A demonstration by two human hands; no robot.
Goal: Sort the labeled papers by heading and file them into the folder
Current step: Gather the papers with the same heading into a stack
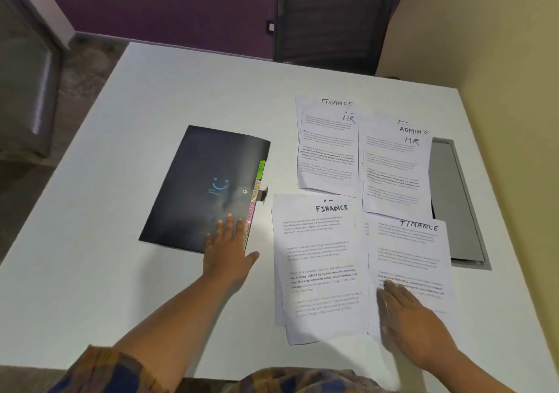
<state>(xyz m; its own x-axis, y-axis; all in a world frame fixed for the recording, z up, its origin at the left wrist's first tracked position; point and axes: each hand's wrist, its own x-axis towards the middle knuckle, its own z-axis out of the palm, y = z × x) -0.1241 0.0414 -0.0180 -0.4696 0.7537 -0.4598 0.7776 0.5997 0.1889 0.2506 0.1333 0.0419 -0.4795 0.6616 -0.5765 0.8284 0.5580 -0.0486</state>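
On the white table [151,114], under the left hand [227,250]: one dark folder [199,186], closed, lying flat and slightly turned, a blue smile mark on its cover. The left hand's fingers [229,226] are spread wide and laid flat on the folder's near right corner, grasping nothing; the thumb points off the folder edge toward the papers. Along the folder's right edge, just beyond the fingertips: coloured tabs [256,199], green farthest, then tan, then pink nearest the fingers. The lettering on the tabs is too small to read.

Under the right hand [408,326]: one stack headed FINANCE [414,253], several sheets, fanned unevenly. The right hand is blurred; its fingers [390,289] lie extended and loosely spread on the lower part of the top sheet, palm down, not closed around anything.

Between the two hands: a second stack headed FINANCE [320,259], sheets offset at the near edge, touching the first stack along its right side.

Beyond the right fingers: a stack showing ADMIN and HR headings [396,174]. Beyond and left of that: a stack showing FINANCE and HR headings [328,147]. The two far stacks overlap slightly.

Right of the papers: a grey recessed panel [459,205] in the tabletop, partly covered by sheets.

Past the far table edge: a dark chair [332,20].
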